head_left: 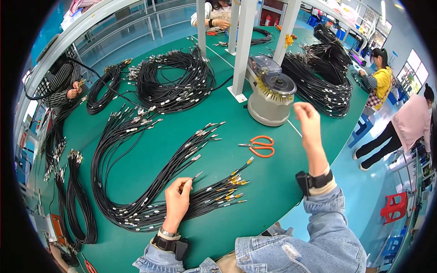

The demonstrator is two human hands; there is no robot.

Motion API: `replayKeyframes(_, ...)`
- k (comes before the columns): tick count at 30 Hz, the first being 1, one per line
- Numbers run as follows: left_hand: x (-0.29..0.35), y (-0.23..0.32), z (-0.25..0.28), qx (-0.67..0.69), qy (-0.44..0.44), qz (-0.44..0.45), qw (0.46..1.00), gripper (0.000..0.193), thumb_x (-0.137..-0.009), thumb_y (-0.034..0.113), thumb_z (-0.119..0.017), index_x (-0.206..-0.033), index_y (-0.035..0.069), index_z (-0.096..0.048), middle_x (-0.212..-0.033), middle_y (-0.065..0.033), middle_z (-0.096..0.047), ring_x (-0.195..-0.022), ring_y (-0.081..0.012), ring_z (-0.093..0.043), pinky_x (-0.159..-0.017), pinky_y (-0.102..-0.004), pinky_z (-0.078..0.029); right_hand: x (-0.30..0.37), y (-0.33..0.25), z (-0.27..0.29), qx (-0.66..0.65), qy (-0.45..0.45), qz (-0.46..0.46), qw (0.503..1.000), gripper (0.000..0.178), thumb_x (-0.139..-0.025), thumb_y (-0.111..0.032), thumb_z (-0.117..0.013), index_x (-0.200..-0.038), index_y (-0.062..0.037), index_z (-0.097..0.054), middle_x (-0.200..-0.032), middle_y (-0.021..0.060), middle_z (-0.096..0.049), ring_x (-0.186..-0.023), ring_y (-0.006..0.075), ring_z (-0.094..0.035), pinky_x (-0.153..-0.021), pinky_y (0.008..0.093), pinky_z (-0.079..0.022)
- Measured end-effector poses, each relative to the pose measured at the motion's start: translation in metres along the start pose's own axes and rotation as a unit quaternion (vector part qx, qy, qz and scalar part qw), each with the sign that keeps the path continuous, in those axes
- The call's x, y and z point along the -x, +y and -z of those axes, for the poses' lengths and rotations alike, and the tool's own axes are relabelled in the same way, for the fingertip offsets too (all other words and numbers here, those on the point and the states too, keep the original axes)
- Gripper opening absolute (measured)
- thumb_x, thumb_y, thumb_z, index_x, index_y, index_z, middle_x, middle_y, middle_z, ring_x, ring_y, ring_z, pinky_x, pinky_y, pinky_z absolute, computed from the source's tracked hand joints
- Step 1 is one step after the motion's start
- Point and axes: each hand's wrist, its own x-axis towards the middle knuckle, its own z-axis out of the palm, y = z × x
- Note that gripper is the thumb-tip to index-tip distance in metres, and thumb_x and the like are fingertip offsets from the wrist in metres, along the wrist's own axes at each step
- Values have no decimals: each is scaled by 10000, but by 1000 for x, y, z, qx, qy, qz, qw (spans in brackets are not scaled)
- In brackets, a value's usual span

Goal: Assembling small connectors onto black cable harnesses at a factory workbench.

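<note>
My left hand (176,200) is closed in a pinch on a thin black cable (196,175), whose tip pokes out past the thumb and forefinger. Beneath and beside that hand lies a bundle of black cables (207,199), several with yellow pieces near their ends. More of these cables curve back to the left, with white tags and metal ends. My right hand (308,122) is raised beside a round grey machine (269,107) that has a dark disc on top and yellow strips around it. Its fingers are curled together; whatever they hold is too small to make out.
Orange-handled scissors (261,146) lie on the green table (218,154) in front of the machine. Coiled black cables (177,82) sit behind, with another pile (318,82) at the right. White metal posts (241,54) rise from the tabletop. Other people work around it.
</note>
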Motion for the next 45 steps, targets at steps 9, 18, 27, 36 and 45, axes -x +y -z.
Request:
replayKeyframes(9,1,2,-1,-37,-2,-31,999,101,-881,86,-588,-881,-8,-626,-686,13,-565,-599,-34,-462,-518,-192,-350,-58,17,17,-6,-63,-183,981,252,-826,-344,-638,-881,-98,-646,-848,-21,-599,-807,90,-502,-770,297,-361)
replayKeyframes(18,0,-2,-3,-30,-12,-27,999,102,-875,87,-597,-873,-10,-627,-676,11,-571,-589,-32,-471,-507,-197,-364,-62,13,20,-34,-93,-165,981,172,-817,-290,-630,-816,-119,-640,-809,-47,-592,-787,88,-503,-767,287,-346)
replayKeyframes(27,0,1,-2,-26,-20,-9,999,108,-873,88,-601,-865,-16,-628,-680,12,-573,-591,-30,-473,-512,-197,-370,-70,13,24,-28,-95,-176,979,139,-809,-267,-633,-793,-129,-642,-785,-44,-602,-773,85,-510,-758,281,-351)
replayKeyframes(36,1,3,-2,-28,-20,-8,999,108,-873,85,-601,-870,-19,-626,-686,14,-572,-599,-31,-473,-530,-191,-373,-71,9,29,-76,-91,-174,978,147,-793,-262,-645,-804,-115,-637,-790,-35,-592,-762,85,-494,-772,288,-336)
replayKeyframes(45,0,0,0,-19,-18,-23,999,104,-871,82,-602,-873,-19,-627,-690,13,-572,-595,-32,-471,-524,-191,-372,-75,2,30,33,29,-169,985,167,-814,-300,-654,-802,-136,-625,-785,-53,-574,-749,71,-497,-733,271,-351)
